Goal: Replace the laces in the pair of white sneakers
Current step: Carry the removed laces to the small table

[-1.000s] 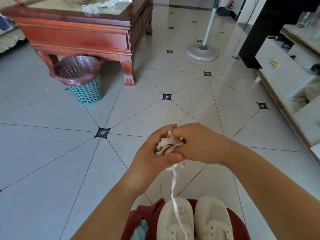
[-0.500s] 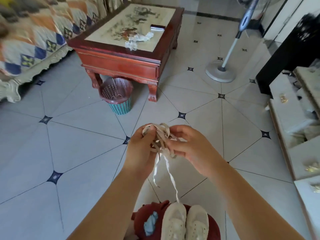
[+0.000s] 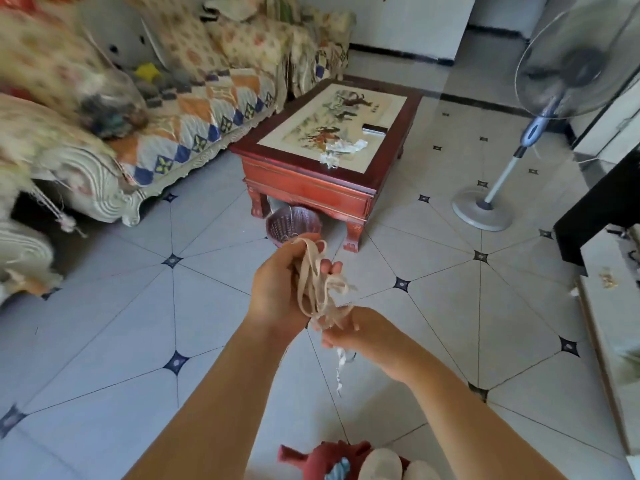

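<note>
A bundle of worn beige laces (image 3: 320, 287) hangs looped in front of me above the tiled floor. My left hand (image 3: 277, 292) grips the upper loops, raised toward the basket. My right hand (image 3: 360, 332) sits lower and holds the bundle's bottom end, with a loose white lace tail (image 3: 340, 370) dangling below it. Only the toes of the white sneakers (image 3: 394, 464) show at the bottom edge, resting on a dark red stool (image 3: 311, 459).
A waste basket with a pink liner (image 3: 292, 221) stands under the red wooden coffee table (image 3: 329, 181). On the table lie crumpled white laces (image 3: 341, 150) and a dark remote. A sofa (image 3: 156, 133) fills the left, a standing fan (image 3: 491, 202) and white cabinet the right.
My view has tilted up, so the sneakers slid to the bottom edge. My left hand lifted the laces higher toward the basket; my right hand dropped below it.
</note>
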Demonstrator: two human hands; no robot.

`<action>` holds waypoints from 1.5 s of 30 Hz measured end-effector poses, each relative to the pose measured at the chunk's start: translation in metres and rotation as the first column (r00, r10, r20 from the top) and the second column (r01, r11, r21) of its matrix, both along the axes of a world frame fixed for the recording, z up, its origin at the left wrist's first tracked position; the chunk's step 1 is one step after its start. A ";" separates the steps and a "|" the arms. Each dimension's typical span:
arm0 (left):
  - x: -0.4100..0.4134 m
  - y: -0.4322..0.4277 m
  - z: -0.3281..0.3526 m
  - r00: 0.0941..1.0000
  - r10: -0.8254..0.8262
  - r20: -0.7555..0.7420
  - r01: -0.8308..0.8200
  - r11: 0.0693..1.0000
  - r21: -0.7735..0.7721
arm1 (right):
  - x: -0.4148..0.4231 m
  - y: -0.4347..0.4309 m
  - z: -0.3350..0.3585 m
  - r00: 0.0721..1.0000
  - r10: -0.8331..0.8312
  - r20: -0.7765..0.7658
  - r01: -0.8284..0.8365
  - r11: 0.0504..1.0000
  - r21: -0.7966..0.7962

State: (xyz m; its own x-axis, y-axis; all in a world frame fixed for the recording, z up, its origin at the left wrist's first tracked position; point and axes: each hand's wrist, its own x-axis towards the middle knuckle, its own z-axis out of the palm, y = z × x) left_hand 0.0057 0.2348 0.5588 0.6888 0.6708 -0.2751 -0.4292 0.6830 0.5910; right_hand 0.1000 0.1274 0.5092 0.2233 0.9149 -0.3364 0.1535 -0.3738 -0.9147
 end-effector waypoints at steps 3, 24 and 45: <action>-0.030 0.043 0.007 1.000 0.012 0.001 -0.012 1.000 0.002 | -0.001 0.020 0.002 0.994 -0.070 0.083 0.074 0.997 -0.037; -0.116 0.241 0.004 0.875 0.026 -0.483 0.320 0.718 0.619 | -0.085 0.265 0.089 0.962 -0.131 0.238 0.069 0.965 0.253; 0.106 0.459 0.013 0.963 -0.044 -0.267 0.106 0.969 0.222 | 0.127 0.433 0.023 0.722 -0.617 -0.313 0.580 0.787 -0.212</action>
